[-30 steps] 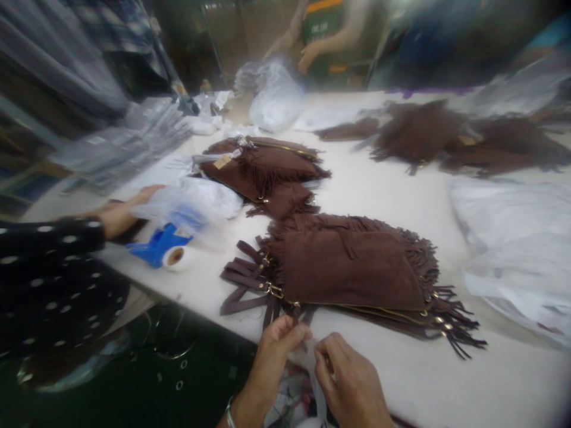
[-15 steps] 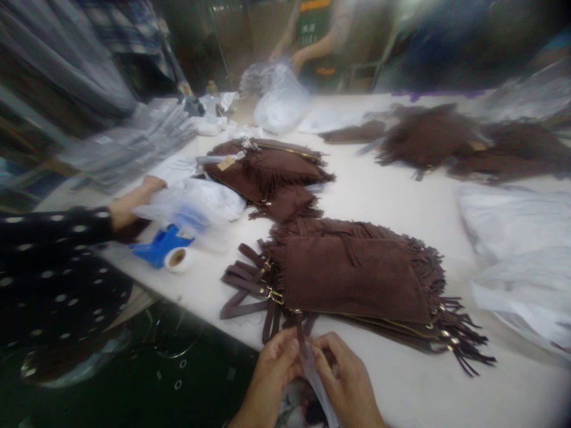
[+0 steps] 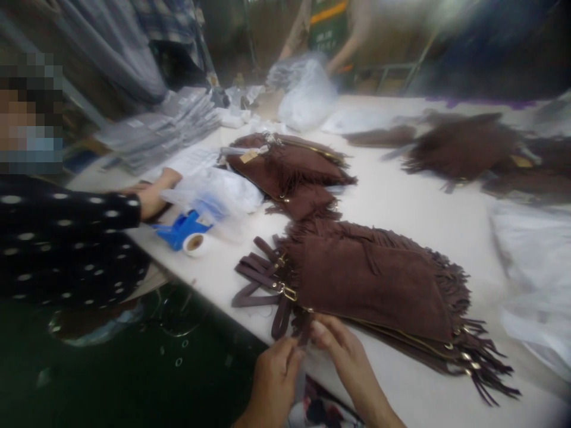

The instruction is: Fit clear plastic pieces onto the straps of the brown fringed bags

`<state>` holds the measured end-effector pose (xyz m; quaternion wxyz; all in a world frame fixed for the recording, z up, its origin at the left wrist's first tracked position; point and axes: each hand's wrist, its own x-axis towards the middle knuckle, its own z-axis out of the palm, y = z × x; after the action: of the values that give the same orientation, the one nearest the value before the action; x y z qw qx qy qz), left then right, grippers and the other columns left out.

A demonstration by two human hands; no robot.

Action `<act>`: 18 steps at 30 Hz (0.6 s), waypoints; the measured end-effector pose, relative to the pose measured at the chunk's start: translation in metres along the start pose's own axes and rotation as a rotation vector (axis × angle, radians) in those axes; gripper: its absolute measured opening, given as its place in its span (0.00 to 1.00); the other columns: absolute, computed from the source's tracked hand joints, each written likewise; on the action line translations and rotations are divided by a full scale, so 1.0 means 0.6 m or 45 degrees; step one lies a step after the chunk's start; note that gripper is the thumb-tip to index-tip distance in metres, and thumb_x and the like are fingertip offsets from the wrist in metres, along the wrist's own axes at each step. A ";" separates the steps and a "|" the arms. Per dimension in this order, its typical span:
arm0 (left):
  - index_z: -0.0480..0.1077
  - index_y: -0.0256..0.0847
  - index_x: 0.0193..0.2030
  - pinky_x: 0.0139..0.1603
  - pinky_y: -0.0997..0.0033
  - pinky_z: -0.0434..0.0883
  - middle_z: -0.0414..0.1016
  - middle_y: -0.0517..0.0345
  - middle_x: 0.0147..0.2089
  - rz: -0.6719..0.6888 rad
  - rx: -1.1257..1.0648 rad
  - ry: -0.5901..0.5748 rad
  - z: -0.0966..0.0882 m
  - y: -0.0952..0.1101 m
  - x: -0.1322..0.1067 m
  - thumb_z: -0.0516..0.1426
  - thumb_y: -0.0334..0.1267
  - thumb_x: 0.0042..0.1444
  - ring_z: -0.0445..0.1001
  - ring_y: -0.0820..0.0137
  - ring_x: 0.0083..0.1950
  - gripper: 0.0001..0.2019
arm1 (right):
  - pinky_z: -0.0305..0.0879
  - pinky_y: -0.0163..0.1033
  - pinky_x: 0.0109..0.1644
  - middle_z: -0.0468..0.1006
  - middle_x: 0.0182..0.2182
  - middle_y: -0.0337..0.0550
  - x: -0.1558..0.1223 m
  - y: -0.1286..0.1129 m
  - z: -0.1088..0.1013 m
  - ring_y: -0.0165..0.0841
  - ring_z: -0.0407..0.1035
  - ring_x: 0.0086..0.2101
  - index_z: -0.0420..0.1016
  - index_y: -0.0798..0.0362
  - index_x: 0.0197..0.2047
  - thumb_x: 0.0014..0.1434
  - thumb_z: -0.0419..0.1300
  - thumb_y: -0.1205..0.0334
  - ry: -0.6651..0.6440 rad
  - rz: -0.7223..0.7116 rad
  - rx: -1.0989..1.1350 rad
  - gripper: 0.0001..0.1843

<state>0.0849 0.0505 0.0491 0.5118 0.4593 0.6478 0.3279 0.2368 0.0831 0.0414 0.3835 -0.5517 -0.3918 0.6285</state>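
A stack of brown suede fringed bags lies on the white table in front of me, straps trailing toward the near edge. My left hand is closed at the table's edge, pinching a thin clear plastic piece. My right hand rests on the table right beside it, fingers curled, touching the lowest bag's strap end and the same plastic.
Another pile of brown fringed bags lies further back, with more at the far right. A blue tape dispenser and clear plastic bags sit at the left, by a person's hand in a dotted black sleeve. White plastic covers the right side.
My view has shifted so the bags sit further right. My right hand has moved up onto the table to the strap ends; my left hand stays pinched at the edge.
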 end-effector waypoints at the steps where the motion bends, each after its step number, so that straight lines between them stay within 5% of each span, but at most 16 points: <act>1: 0.79 0.44 0.38 0.45 0.67 0.65 0.79 0.50 0.38 0.047 0.067 -0.018 -0.004 0.002 0.000 0.58 0.40 0.56 0.74 0.58 0.42 0.08 | 0.66 0.39 0.41 0.80 0.38 0.46 0.006 -0.004 0.010 0.39 0.71 0.38 0.77 0.53 0.43 0.55 0.62 0.46 0.026 0.020 0.046 0.20; 4: 0.77 0.44 0.47 0.50 0.65 0.65 0.80 0.49 0.44 0.014 -0.049 -0.069 -0.009 -0.009 0.003 0.57 0.39 0.57 0.75 0.57 0.45 0.12 | 0.65 0.38 0.37 0.80 0.32 0.44 0.018 -0.006 0.037 0.36 0.70 0.32 0.78 0.55 0.36 0.51 0.66 0.47 0.127 0.077 0.204 0.19; 8: 0.72 0.39 0.53 0.49 0.64 0.69 0.78 0.46 0.48 -0.111 -0.586 -0.174 -0.007 -0.042 0.009 0.62 0.41 0.53 0.75 0.58 0.48 0.20 | 0.64 0.36 0.36 0.79 0.30 0.42 0.021 -0.001 0.047 0.33 0.69 0.30 0.78 0.55 0.35 0.50 0.67 0.49 0.125 0.112 0.325 0.17; 14: 0.73 0.34 0.39 0.30 0.71 0.70 0.78 0.46 0.35 -0.490 -0.773 -0.283 -0.001 -0.047 -0.006 0.64 0.54 0.48 0.75 0.66 0.29 0.22 | 0.62 0.36 0.35 0.80 0.31 0.43 0.019 -0.001 0.034 0.33 0.69 0.31 0.77 0.55 0.35 0.51 0.67 0.50 0.114 0.145 0.256 0.17; 18: 0.72 0.33 0.35 0.28 0.72 0.68 0.78 0.45 0.30 -0.580 -0.856 -0.329 0.001 -0.041 -0.011 0.60 0.58 0.50 0.76 0.66 0.27 0.24 | 0.62 0.37 0.36 0.80 0.33 0.45 0.018 -0.001 0.032 0.35 0.69 0.32 0.77 0.56 0.37 0.52 0.66 0.50 0.088 0.137 0.227 0.17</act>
<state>0.0796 0.0353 0.0294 0.7693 0.1492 0.5204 0.3392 0.2166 0.0921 0.0392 0.4100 -0.5570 -0.2906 0.6612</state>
